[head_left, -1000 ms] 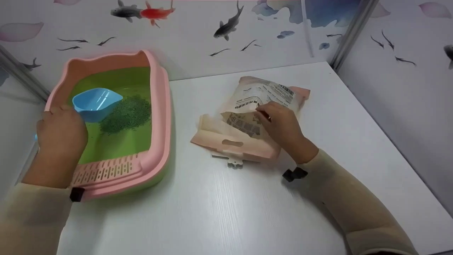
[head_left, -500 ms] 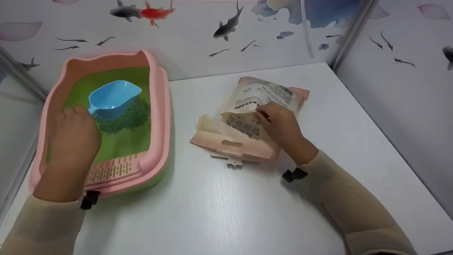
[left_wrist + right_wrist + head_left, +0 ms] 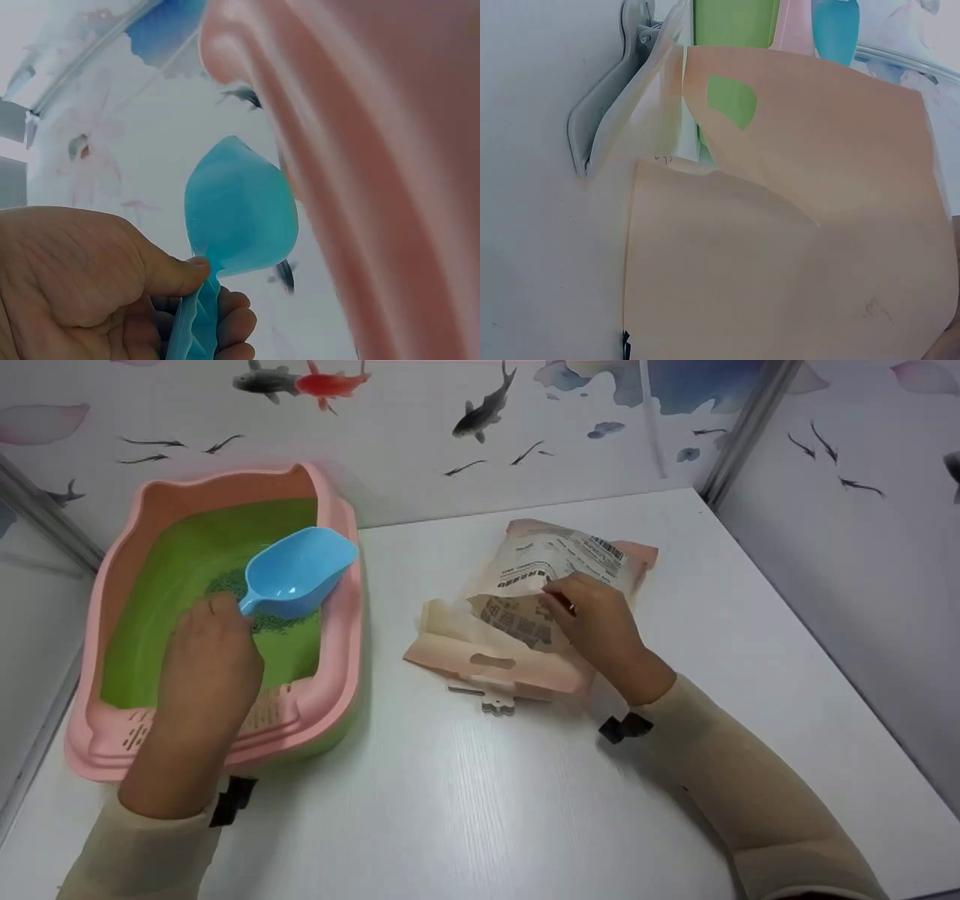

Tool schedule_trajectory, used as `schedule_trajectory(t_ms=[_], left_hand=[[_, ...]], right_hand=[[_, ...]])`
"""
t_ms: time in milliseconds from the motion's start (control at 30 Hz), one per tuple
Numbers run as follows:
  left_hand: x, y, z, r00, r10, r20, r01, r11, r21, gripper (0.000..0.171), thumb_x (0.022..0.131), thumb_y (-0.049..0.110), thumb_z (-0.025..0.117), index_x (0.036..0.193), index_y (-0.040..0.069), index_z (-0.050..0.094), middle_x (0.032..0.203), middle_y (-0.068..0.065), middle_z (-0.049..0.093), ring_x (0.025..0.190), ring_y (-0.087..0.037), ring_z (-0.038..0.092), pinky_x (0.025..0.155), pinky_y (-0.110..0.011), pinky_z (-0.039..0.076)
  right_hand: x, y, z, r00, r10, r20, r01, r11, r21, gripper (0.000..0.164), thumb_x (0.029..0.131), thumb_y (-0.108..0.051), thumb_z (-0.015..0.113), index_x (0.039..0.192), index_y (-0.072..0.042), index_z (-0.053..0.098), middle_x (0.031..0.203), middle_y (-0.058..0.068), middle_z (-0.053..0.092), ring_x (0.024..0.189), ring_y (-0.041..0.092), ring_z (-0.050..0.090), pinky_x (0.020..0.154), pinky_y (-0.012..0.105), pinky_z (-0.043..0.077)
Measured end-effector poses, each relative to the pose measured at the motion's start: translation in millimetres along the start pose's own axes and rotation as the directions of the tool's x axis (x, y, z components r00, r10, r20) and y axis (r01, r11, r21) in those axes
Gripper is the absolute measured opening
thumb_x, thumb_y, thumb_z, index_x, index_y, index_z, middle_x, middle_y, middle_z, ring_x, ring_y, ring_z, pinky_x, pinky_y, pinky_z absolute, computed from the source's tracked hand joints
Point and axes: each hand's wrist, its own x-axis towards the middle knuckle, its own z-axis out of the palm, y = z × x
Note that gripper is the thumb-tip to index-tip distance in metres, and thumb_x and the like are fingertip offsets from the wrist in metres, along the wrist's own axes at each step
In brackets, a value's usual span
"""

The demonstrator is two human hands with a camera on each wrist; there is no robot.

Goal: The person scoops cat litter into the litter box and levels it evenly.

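My left hand [image 3: 214, 667] grips the ridged handle of a light blue scoop [image 3: 296, 570], and the thumb lies along it in the left wrist view. The scoop's bowl [image 3: 240, 206] shows bare blue inside from above, its tip overlapping the right rim of a pink and green litter box [image 3: 346, 660]. Dark green granules [image 3: 227, 580] lie on the box floor, partly hidden by scoop and hand. My right hand [image 3: 604, 630] pinches the torn opening of a pink and white printed bag [image 3: 555, 556], lying on the table. In the right wrist view the bag [image 3: 780, 277] fills most of the picture.
A metal clip [image 3: 497, 705] sits at the bag's handle-hole edge. The white table [image 3: 480, 810] runs between box and bag. Walls [image 3: 420, 450] with painted fish stand behind and to both sides. A slotted pink step [image 3: 262, 716] forms the box's near end.
My left hand has carried the scoop rightward across the box, from its left side to above the right rim. The right hand and bag have stayed in place.
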Motion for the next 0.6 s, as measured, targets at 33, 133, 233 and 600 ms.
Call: schedule_trajectory(t_ms=[33,133,233,600], left_hand=[[-1.6,3.2,1.7,1.0,0.005,-0.001,-0.005,1.0,-0.003,0.026,0.107,0.005,0.049,0.116,-0.02,0.049,0.095,-0.03,0.049,0.088,-0.043,0.047,0.078,-0.057,0.047],[-7.2,12.2,7.1,1.0,0.024,-0.004,-0.024,1.0,-0.011,0.026,0.107,0.005,0.049,0.117,-0.019,0.05,0.096,-0.029,0.05,0.088,-0.042,0.047,0.077,-0.055,0.047],[-13.8,21.4,11.3,0.999,0.034,-0.001,-0.034,0.999,-0.024,0.027,0.107,0.005,0.051,0.119,-0.018,0.05,0.098,-0.028,0.052,0.09,-0.041,0.048,0.079,-0.054,0.048],[-29.8,50.1,27.2,0.993,0.11,0.049,-0.107,0.992,-0.062,0.026,0.106,0.009,0.054,0.121,-0.012,0.051,0.102,-0.024,0.055,0.093,-0.036,0.052,0.085,-0.05,0.05]], right_hand=[[0,0,0,1.0,0.001,-0.003,-0.001,1.0,0.001,0.016,0.098,-0.015,0.072,0.106,-0.002,0.077,0.097,0.01,0.074,0.081,0.02,0.063,0.069,0.03,0.053],[0,0,0,1.0,0.01,-0.004,-0.01,1.0,0.002,0.016,0.098,-0.016,0.073,0.107,-0.003,0.077,0.098,0.01,0.075,0.082,0.019,0.064,0.07,0.03,0.054],[1,0,-1,1.0,0.017,0.004,-0.017,1.0,0.004,0.017,0.098,-0.016,0.072,0.108,-0.003,0.077,0.099,0.01,0.075,0.082,0.019,0.064,0.071,0.031,0.054],[1,-1,-1,0.999,0.031,0.016,-0.031,1.0,0.005,0.017,0.099,-0.016,0.072,0.109,-0.003,0.077,0.1,0.01,0.075,0.083,0.02,0.064,0.07,0.031,0.054]])
